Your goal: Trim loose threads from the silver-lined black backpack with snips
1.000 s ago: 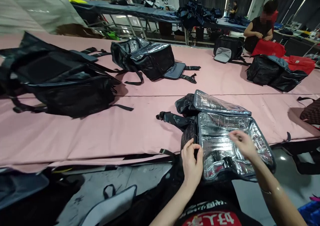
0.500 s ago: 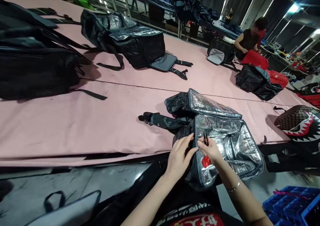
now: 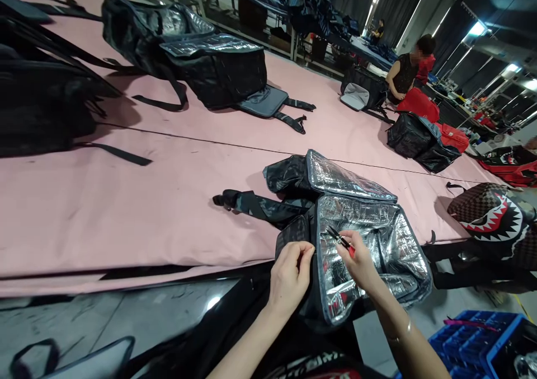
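An open black bag with silver foil lining (image 3: 377, 239) lies at the near edge of the pink table (image 3: 126, 200). My left hand (image 3: 289, 272) pinches the bag's near left rim, fingers closed on what looks like a thread. My right hand (image 3: 358, 258) holds small black thread snips with a red handle (image 3: 339, 238), the blades pointing left toward the rim close to my left hand. The bag's foil lid (image 3: 344, 177) stands open behind. A black strap (image 3: 251, 202) trails left from the bag.
Other black insulated bags lie far left (image 3: 42, 99) and at the back (image 3: 210, 65). A seated person (image 3: 405, 71) works on red and black bags at the far right. A shark-mouth backpack (image 3: 490, 216) sits right; a blue crate (image 3: 474, 342) is below right.
My view has swung right and down. My right hand came off the foil lining and now holds the snips at the bag's left rim; my left hand closed into a pinch there.
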`<state>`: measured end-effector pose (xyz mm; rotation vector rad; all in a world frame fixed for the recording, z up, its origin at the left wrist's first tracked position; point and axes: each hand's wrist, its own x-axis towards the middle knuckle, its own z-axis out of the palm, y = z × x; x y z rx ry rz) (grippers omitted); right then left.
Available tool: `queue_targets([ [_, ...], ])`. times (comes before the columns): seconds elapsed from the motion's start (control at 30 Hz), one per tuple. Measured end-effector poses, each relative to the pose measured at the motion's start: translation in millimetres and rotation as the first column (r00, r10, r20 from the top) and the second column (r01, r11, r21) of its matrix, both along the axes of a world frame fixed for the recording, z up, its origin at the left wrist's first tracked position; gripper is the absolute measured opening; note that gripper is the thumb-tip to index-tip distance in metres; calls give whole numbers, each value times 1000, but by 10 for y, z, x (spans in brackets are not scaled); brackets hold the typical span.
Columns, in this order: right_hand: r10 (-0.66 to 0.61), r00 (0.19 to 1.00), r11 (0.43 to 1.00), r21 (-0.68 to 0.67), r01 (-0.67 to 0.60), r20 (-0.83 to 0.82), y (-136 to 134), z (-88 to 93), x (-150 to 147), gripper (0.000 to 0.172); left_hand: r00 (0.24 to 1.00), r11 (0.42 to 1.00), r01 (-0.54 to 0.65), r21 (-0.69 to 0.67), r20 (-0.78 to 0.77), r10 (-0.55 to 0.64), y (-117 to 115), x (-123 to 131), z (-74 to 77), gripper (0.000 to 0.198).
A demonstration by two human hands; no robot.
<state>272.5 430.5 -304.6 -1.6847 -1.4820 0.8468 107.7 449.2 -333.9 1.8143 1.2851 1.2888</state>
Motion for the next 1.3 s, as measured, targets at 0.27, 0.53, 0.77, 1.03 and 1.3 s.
queue_targets([
  [0.27, 162, 706, 925, 142, -351, 690, -73, 262, 63, 17, 999, 1000, -13, -21, 32, 13, 7, 12, -53, 13],
  [0.53, 174, 463, 892, 61, -449, 869, 6, 447, -65, 17, 1000, 999, 5, 37, -6, -4, 16, 32, -41, 14],
  [0.77, 202, 564, 897, 81, -435, 801, -14, 459, 27, 17, 1000, 1000, -1, 14, 17, 1, 19, 21, -38, 15],
  [1.03, 259, 559, 892, 27, -451, 787, 9, 390, 31, 14, 999, 1000, 16, -13, 33, -16, 3, 11, -18, 17],
  [1.3, 78, 983, 988, 123, -99, 164, 24, 206, 95, 16, 935, 934, -355, 42, 18, 355, 191, -329, 133, 39],
])
